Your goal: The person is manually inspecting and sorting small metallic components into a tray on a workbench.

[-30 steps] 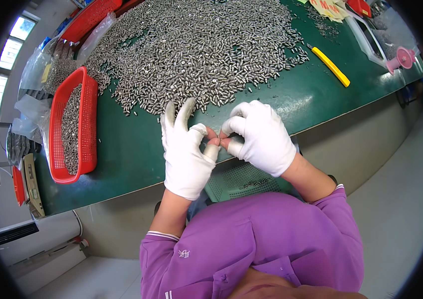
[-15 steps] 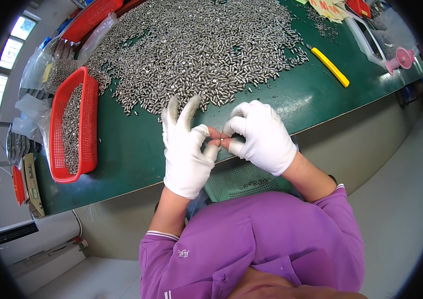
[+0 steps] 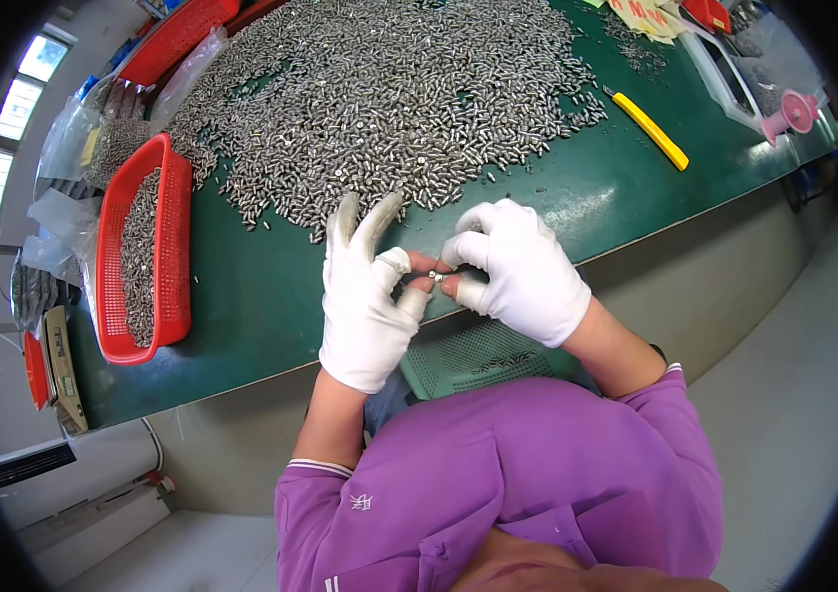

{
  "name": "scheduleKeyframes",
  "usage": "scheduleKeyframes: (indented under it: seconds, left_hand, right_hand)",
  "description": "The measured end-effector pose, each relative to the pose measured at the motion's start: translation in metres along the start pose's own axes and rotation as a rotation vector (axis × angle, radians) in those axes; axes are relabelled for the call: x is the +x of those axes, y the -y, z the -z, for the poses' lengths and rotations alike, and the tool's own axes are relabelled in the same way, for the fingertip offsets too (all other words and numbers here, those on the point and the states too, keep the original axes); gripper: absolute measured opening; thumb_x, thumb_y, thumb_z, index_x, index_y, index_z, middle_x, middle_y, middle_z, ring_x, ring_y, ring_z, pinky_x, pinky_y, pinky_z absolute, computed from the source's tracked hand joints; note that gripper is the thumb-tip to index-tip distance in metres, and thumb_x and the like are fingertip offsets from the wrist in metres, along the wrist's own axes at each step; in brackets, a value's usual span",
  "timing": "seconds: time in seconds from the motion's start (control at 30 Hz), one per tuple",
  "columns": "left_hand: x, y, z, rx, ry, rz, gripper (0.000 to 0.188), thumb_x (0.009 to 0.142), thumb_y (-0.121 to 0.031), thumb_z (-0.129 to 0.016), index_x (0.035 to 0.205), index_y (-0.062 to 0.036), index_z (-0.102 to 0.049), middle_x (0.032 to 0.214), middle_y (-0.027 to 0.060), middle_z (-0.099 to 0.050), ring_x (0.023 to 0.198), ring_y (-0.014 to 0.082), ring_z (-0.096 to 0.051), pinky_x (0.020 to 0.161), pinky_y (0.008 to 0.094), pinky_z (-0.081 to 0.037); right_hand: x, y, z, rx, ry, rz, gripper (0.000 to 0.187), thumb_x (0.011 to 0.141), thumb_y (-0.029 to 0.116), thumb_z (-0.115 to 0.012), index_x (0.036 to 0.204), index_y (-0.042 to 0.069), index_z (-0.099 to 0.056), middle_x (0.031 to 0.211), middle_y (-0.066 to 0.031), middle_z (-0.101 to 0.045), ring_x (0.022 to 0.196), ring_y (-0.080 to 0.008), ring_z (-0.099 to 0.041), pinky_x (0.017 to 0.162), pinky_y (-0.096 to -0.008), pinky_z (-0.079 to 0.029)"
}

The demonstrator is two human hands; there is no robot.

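Observation:
My left hand (image 3: 369, 306), in a white glove with bare thumb and forefinger tips, pinches a small shiny metal part (image 3: 436, 277) at the near table edge. Its other fingers stretch up toward the pile. From the other side my right hand (image 3: 517, 271), gloved the same way, meets it with thumb and forefinger closed at the same part. The fingertips cover most of the part, so its shape does not show. Just beyond both hands spreads a big heap of small metal cylindrical pieces (image 3: 369, 109).
A red basket (image 3: 177, 247) of metal pieces stands at left, near a scale (image 3: 64, 370). A yellow utility knife (image 3: 651, 130) lies at right, with a pink spool (image 3: 792, 116) beyond it. Below the table edge sits a green perforated basket (image 3: 438, 370) with a few pieces.
Both hands stay nearly in place. The fingertips have parted slightly, and more of the shiny metal part shows between them. My left hand has shifted a little to the left.

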State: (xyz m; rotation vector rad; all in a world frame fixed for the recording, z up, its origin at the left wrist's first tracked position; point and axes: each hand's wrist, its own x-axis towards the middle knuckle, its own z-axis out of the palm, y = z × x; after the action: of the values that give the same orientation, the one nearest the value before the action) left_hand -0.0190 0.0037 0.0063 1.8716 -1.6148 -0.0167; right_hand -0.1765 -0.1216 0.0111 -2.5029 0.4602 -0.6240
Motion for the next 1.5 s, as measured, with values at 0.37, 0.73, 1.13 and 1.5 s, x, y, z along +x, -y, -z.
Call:
scheduleKeyframes:
  seconds: [0.37, 0.73, 1.13, 1.5]
  left_hand:
    - [-0.001, -0.003, 0.006, 0.031, 0.107, -0.057, 0.017, 0.072, -0.004, -0.077, 0.085, -0.0088, -0.066, 0.151, 0.0153, -0.05, 0.145, 0.0498, -0.035, 0.114, 0.0554, -0.036]
    - [-0.011, 0.013, 0.01, -0.019, -0.19, 0.117, 0.021, 0.075, -0.001, -0.075, 0.093, -0.0079, -0.067, 0.144, 0.0162, -0.056, 0.138, 0.0483, -0.046, 0.109, 0.0511, -0.044]
    - [-0.004, 0.033, 0.012, 0.341, -0.233, 0.163, 0.022, 0.075, -0.006, -0.077, 0.093, -0.01, -0.065, 0.149, 0.0179, -0.05, 0.14, 0.0483, -0.041, 0.115, 0.0572, -0.034]
    - [-0.003, 0.019, 0.011, 0.22, -0.099, 0.067, 0.02, 0.072, -0.003, -0.079, 0.085, -0.0081, -0.064, 0.148, 0.0147, -0.053, 0.14, 0.0475, -0.042, 0.109, 0.0519, -0.041]
  right_hand:
    - [-0.005, -0.011, 0.004, 0.051, -0.003, 0.141, 0.012, 0.074, 0.016, -0.074, 0.086, 0.015, -0.075, 0.092, -0.0045, -0.065, 0.087, -0.0297, -0.062, 0.078, -0.043, -0.051]
    - [0.013, -0.023, 0.003, -0.081, -0.181, -0.018, 0.014, 0.084, 0.02, -0.073, 0.097, 0.017, -0.072, 0.089, -0.0061, -0.064, 0.084, -0.0299, -0.065, 0.074, -0.0428, -0.054]
    - [0.018, -0.009, -0.007, -0.31, -0.156, -0.054, 0.008, 0.084, 0.019, -0.073, 0.09, 0.015, -0.071, 0.086, -0.005, -0.062, 0.085, -0.0271, -0.063, 0.075, -0.0409, -0.052]
    - [-0.002, -0.004, 0.0, -0.102, -0.084, -0.131, 0.009, 0.085, 0.023, -0.074, 0.086, 0.015, -0.07, 0.084, -0.0061, -0.062, 0.084, -0.0284, -0.064, 0.077, -0.042, -0.052]
